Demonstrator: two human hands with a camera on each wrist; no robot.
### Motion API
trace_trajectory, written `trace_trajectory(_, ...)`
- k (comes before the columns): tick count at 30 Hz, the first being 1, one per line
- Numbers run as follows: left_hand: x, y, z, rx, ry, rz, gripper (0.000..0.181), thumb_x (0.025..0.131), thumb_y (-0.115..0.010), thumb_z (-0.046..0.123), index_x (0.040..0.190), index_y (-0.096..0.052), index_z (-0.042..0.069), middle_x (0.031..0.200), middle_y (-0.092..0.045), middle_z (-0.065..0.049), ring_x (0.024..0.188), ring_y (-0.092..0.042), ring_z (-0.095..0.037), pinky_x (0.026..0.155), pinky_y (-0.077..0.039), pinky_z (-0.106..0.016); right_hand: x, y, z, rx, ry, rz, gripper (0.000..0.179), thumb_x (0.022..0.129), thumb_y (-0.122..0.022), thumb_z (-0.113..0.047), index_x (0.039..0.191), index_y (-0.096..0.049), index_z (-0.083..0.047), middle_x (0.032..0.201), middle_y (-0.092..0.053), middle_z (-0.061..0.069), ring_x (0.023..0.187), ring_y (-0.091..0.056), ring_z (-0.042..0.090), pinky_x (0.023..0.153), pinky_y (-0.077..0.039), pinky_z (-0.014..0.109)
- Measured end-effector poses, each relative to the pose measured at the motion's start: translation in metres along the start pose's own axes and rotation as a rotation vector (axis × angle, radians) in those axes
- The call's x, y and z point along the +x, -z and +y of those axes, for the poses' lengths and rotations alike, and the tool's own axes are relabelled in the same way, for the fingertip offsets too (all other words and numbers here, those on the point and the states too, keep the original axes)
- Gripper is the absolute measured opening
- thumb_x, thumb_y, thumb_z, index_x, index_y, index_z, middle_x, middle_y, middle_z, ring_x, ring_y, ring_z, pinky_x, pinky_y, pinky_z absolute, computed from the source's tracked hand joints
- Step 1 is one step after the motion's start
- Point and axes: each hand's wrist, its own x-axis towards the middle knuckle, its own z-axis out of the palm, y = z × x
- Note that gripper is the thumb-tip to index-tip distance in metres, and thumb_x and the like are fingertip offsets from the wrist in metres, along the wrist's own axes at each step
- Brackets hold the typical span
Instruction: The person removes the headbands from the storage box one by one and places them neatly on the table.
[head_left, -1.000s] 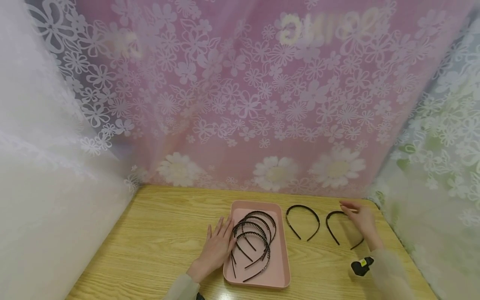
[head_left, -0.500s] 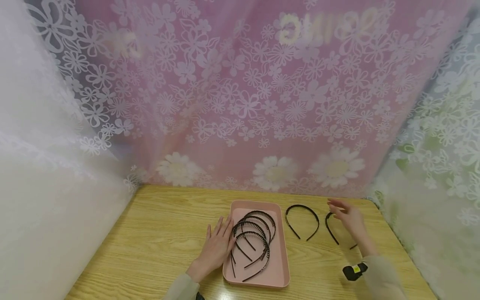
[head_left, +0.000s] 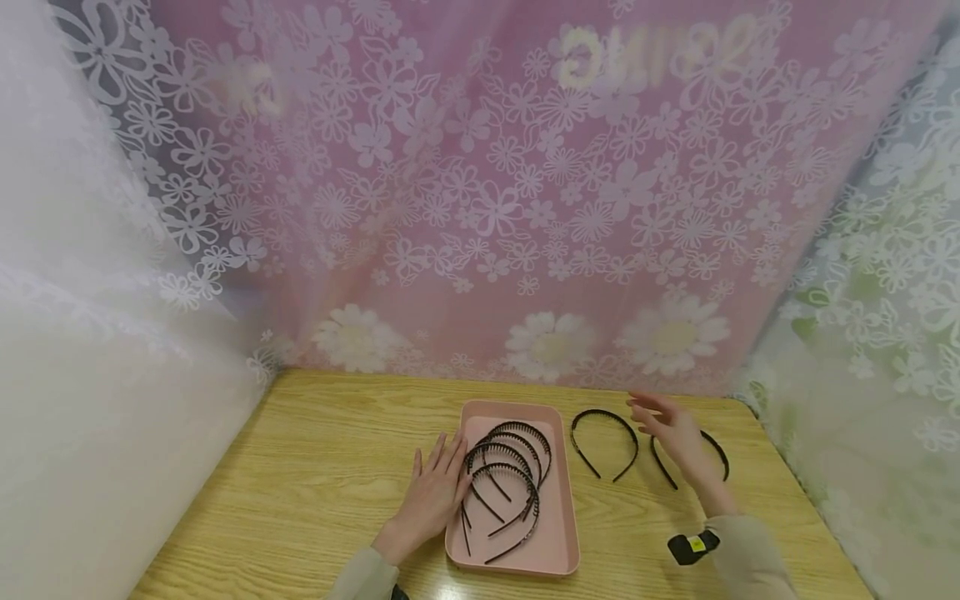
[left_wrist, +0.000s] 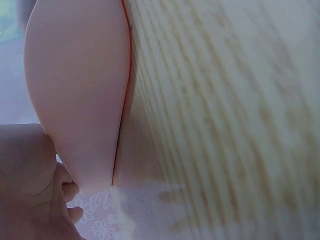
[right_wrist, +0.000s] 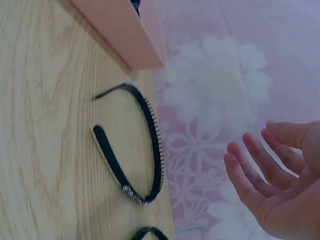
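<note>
"Pink cloth (head_left: 480,208) hung beyond the tray (head_left: 557,525), thin and faintly creased, printed with lacy white flowers and bigger daisies low down. What did we see beneath?"

"We saw a table (head_left: 360,425) with a yellowish wood grain, its streaks showing on both sides of the tray."

"And the tray itself?"

"Smooth, pale pink, oblong, with rounded corners and a low wall. We found headbands (head_left: 506,464) overlapping inside it, mostly toward its left side: slim black horseshoe curves, toothed like combs along the inner edge."

"How did we find the left hand (head_left: 433,492)?"

"At the tray's left wall, its straight fingers spread and touching the rim."

"Just right of the tray we noticed the near headband (head_left: 604,412), lying on the wood, its open ends toward us."

"We made out its fine teeth too, a smooth rounded tip and a glittery, beaded-looking patch on one side. Farther right of the tray lay the far headband (head_left: 720,450), plain and dark, partly hidden by the right hand (head_left: 678,437)."

"Was that hand pinching anything?"

"Nothing; we saw it in the air to the tray's right, fingers loosely bent and parted. Below its wrist sat a blocky black device (head_left: 693,547), beside a soft, pale sleeve (head_left: 750,554)."
</note>
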Motion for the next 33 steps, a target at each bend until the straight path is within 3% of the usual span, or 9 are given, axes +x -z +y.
trace_trajectory(4,0.0,0.0,0.0,-0.003,-0.004,0.007,0.054,0.107,-0.051,0.024,0.154,-0.04,-0.001,0.162,-0.035,-0.015,0.15,-0.028,-0.041,0.114,-0.024,-0.07,0.002,-0.01,-0.007,-0.016,0.05,-0.002,0.043,0.106,-0.056,-0.02,0.145,-0.054,0.0,0.135,-0.06,0.028,0.101,-0.066,-0.002,0.08,-0.057,0.021)
trace_trajectory(10,0.001,-0.001,0.0,-0.005,-0.01,0.02,0.054,0.107,-0.052,0.024,0.154,-0.04,-0.001,0.162,-0.035,-0.016,0.149,-0.029,-0.042,0.113,-0.024,-0.071,0.002,-0.026,-0.013,-0.008,0.059,-0.036,0.043,0.105,-0.058,-0.022,0.142,-0.056,0.0,0.133,-0.063,0.024,0.106,-0.07,0.02,0.083,-0.059,0.026)
trace_trajectory(13,0.001,-0.001,-0.001,-0.006,-0.007,0.016,0.054,0.107,-0.051,0.024,0.154,-0.04,-0.001,0.162,-0.035,-0.016,0.149,-0.028,-0.041,0.113,-0.024,-0.071,0.0,-0.034,-0.02,-0.009,0.067,-0.045,0.042,0.105,-0.059,-0.021,0.141,-0.058,0.0,0.131,-0.063,0.025,0.101,-0.071,0.015,0.082,-0.059,0.027)
trace_trajectory(18,0.001,-0.001,0.0,-0.006,-0.003,0.009,0.054,0.107,-0.051,0.024,0.154,-0.04,-0.001,0.162,-0.034,-0.015,0.15,-0.027,-0.041,0.114,-0.023,-0.071,-0.003,-0.046,-0.03,0.005,0.097,-0.074,0.037,0.104,-0.059,-0.014,0.139,-0.06,-0.001,0.127,-0.065,0.026,0.097,-0.069,0.007,0.084,-0.06,0.039)
trace_trajectory(25,0.001,-0.001,0.0,0.001,-0.002,0.016,0.054,0.107,-0.052,0.024,0.153,-0.041,-0.001,0.162,-0.036,-0.015,0.149,-0.029,-0.041,0.113,-0.025,-0.071,-0.008,-0.07,-0.032,-0.011,0.131,-0.098,0.035,0.102,-0.062,-0.013,0.135,-0.062,0.0,0.122,-0.068,0.024,0.098,-0.071,0.032,0.079,-0.061,0.038)
trace_trajectory(29,0.001,0.0,0.0,-0.004,-0.005,0.018,0.054,0.107,-0.052,0.024,0.153,-0.041,-0.001,0.162,-0.036,-0.015,0.149,-0.029,-0.041,0.113,-0.024,-0.071,-0.012,-0.083,-0.037,-0.027,0.123,-0.11,0.033,0.101,-0.064,-0.013,0.131,-0.065,0.0,0.118,-0.07,0.021,0.096,-0.071,0.038,0.077,-0.061,0.041)
trace_trajectory(33,0.0,0.0,0.0,-0.009,-0.016,0.029,0.054,0.106,-0.053,0.023,0.153,-0.042,-0.002,0.161,-0.037,-0.016,0.148,-0.03,-0.042,0.112,-0.025,-0.072,-0.014,-0.094,-0.041,-0.021,0.117,-0.14,0.032,0.1,-0.064,-0.01,0.13,-0.065,0.001,0.117,-0.07,0.021,0.096,-0.07,0.04,0.077,-0.061,0.034)
